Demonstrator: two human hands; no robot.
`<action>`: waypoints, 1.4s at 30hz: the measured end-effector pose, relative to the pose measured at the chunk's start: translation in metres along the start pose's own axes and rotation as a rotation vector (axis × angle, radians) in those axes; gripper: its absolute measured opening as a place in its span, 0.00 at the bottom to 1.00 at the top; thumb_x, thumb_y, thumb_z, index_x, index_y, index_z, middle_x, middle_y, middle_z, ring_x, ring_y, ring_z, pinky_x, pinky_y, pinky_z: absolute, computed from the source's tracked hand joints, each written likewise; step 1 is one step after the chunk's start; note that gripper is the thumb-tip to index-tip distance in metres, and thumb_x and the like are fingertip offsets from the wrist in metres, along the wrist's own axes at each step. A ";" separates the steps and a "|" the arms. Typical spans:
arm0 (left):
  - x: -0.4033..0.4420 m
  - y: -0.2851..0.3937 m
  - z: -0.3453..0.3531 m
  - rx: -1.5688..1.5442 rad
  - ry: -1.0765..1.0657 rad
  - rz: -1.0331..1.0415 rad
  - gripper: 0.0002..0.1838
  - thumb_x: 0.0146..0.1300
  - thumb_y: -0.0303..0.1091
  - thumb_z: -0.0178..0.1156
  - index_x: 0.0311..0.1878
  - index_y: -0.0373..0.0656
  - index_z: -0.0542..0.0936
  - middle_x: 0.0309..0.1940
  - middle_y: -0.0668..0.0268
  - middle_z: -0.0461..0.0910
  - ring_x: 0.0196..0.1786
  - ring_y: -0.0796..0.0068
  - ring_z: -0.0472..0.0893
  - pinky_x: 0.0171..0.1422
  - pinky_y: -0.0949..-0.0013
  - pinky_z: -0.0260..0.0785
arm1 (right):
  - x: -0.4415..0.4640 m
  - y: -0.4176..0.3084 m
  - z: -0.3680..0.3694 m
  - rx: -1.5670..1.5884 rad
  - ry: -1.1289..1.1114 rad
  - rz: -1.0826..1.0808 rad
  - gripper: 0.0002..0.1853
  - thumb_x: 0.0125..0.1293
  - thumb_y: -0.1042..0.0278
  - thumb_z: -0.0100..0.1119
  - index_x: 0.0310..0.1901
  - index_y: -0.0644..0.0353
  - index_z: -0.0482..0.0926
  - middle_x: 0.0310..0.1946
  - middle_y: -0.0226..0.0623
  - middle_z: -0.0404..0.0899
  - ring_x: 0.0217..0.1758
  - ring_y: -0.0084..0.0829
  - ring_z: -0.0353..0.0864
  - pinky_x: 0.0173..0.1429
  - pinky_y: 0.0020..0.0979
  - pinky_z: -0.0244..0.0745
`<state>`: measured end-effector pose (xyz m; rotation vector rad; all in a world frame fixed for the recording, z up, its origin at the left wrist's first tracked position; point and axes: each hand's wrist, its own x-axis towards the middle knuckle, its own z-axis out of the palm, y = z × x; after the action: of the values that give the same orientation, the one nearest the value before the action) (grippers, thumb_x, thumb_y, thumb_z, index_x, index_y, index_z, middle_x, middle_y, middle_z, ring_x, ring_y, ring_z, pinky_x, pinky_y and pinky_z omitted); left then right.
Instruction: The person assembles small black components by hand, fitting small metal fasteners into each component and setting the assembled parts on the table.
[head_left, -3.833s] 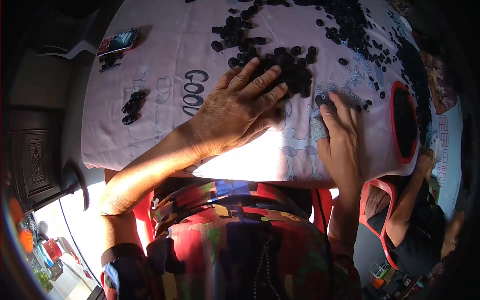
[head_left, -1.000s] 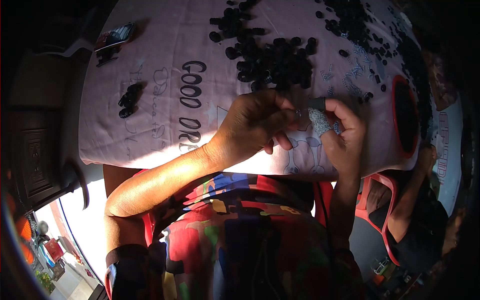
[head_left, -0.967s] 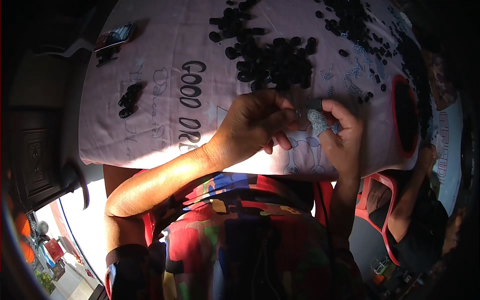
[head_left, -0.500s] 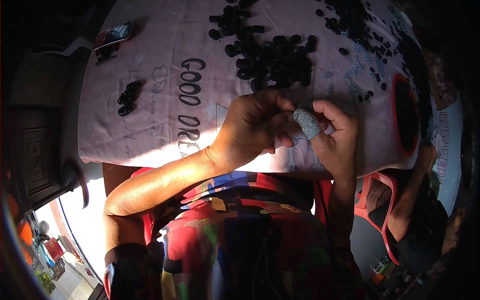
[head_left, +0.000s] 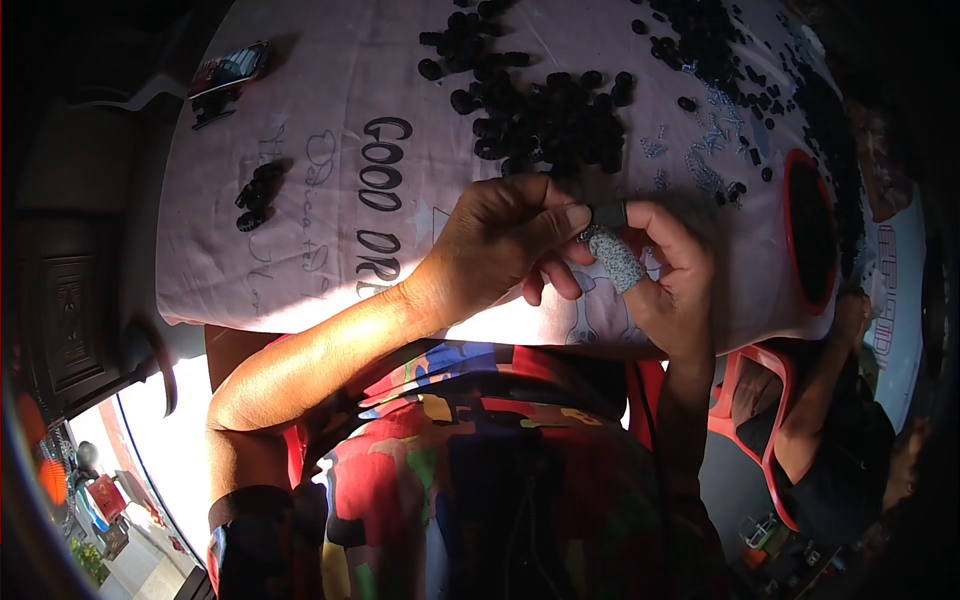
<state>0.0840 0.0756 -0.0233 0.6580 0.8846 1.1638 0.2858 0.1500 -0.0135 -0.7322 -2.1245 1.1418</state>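
My left hand (head_left: 510, 240) is closed in a pinch above the near part of the cloth, its thumb and forefinger meeting my right hand (head_left: 665, 265). My right hand is pinched too, with a grey speckled cover on the thumb and a dark cover on the forefinger. Something small and dark shows between the fingertips, too small to name. Just beyond the hands lies a heap of black ribbed parts (head_left: 550, 125). Small bluish clear pieces (head_left: 705, 170) are scattered to the right of it.
A phone (head_left: 228, 70) leans on a stand at the far left, with a few black parts (head_left: 258, 195) nearer. At the right are a red-rimmed container (head_left: 790, 235), more black pieces (head_left: 690, 40) and another person's arm (head_left: 825, 385) by a red chair (head_left: 725, 390).
My left hand has lifted off the black heap and closed. My right hand has moved left, off the bluish pieces, and its fingertips now meet those of my left hand.
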 end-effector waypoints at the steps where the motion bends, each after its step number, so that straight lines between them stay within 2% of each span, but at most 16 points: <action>1: 0.000 0.000 0.000 -0.013 0.006 -0.001 0.09 0.76 0.35 0.59 0.45 0.38 0.80 0.33 0.62 0.86 0.29 0.76 0.88 0.22 0.79 0.73 | -0.004 0.008 0.002 0.048 0.020 0.012 0.16 0.58 0.81 0.66 0.49 0.65 0.80 0.32 0.29 0.81 0.35 0.18 0.75 0.42 0.24 0.72; 5: 0.002 -0.005 0.001 -0.052 0.035 0.030 0.09 0.75 0.35 0.61 0.44 0.38 0.82 0.33 0.63 0.86 0.28 0.77 0.87 0.20 0.81 0.72 | -0.005 0.008 0.005 0.143 0.030 0.079 0.11 0.67 0.80 0.61 0.50 0.66 0.80 0.38 0.29 0.84 0.41 0.15 0.80 0.47 0.21 0.72; 8: 0.001 -0.006 0.001 -0.068 0.039 0.036 0.10 0.75 0.35 0.61 0.46 0.37 0.82 0.34 0.63 0.86 0.28 0.77 0.88 0.21 0.81 0.72 | -0.004 0.005 0.001 0.125 -0.003 0.081 0.10 0.67 0.80 0.61 0.49 0.66 0.80 0.40 0.32 0.86 0.43 0.17 0.83 0.48 0.21 0.73; 11: -0.001 -0.002 0.000 -0.071 0.028 0.017 0.10 0.75 0.33 0.61 0.50 0.35 0.82 0.36 0.62 0.86 0.29 0.76 0.88 0.22 0.81 0.74 | -0.003 0.002 0.005 0.224 0.064 0.106 0.15 0.59 0.83 0.63 0.49 0.68 0.79 0.35 0.30 0.87 0.37 0.15 0.75 0.43 0.23 0.72; 19: -0.002 0.000 -0.004 -0.025 -0.054 0.038 0.12 0.73 0.28 0.61 0.55 0.34 0.80 0.39 0.60 0.87 0.33 0.74 0.89 0.26 0.80 0.77 | -0.003 0.003 0.004 0.332 0.052 0.140 0.13 0.59 0.85 0.59 0.46 0.66 0.80 0.36 0.28 0.85 0.37 0.12 0.75 0.42 0.19 0.70; 23: -0.003 -0.001 -0.002 0.010 -0.053 0.042 0.11 0.73 0.27 0.61 0.55 0.34 0.81 0.39 0.60 0.87 0.32 0.75 0.89 0.26 0.80 0.77 | 0.001 -0.012 0.008 0.418 0.070 0.236 0.13 0.58 0.86 0.58 0.45 0.65 0.81 0.35 0.26 0.84 0.36 0.10 0.72 0.42 0.18 0.68; 26: -0.004 0.000 -0.001 0.013 -0.046 0.036 0.11 0.72 0.28 0.62 0.54 0.35 0.81 0.39 0.60 0.87 0.32 0.76 0.88 0.26 0.80 0.77 | -0.002 -0.001 0.009 0.376 0.077 0.152 0.13 0.58 0.86 0.58 0.44 0.65 0.81 0.36 0.26 0.84 0.35 0.11 0.71 0.41 0.18 0.67; 32: -0.004 -0.001 0.000 -0.013 -0.030 0.042 0.09 0.71 0.27 0.63 0.51 0.36 0.82 0.37 0.63 0.86 0.31 0.79 0.87 0.26 0.81 0.75 | -0.003 0.000 0.007 0.332 0.063 0.120 0.11 0.58 0.86 0.59 0.43 0.66 0.80 0.34 0.24 0.79 0.34 0.12 0.69 0.41 0.18 0.67; 35: -0.004 -0.004 0.001 0.018 -0.013 0.070 0.08 0.71 0.26 0.63 0.50 0.37 0.82 0.36 0.65 0.86 0.30 0.82 0.86 0.26 0.82 0.75 | -0.004 -0.001 0.007 0.372 0.075 0.158 0.11 0.58 0.85 0.58 0.43 0.67 0.80 0.33 0.24 0.77 0.35 0.12 0.70 0.42 0.18 0.67; 42: -0.011 -0.004 0.012 0.075 0.056 0.092 0.06 0.72 0.26 0.63 0.49 0.38 0.82 0.33 0.69 0.83 0.29 0.86 0.83 0.27 0.83 0.72 | -0.001 -0.014 0.006 0.472 0.034 0.296 0.10 0.60 0.84 0.53 0.43 0.66 0.78 0.35 0.26 0.77 0.38 0.12 0.73 0.46 0.18 0.69</action>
<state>0.0943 0.0638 -0.0177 0.7361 0.9577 1.2407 0.2794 0.1398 -0.0042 -0.8441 -1.6533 1.6959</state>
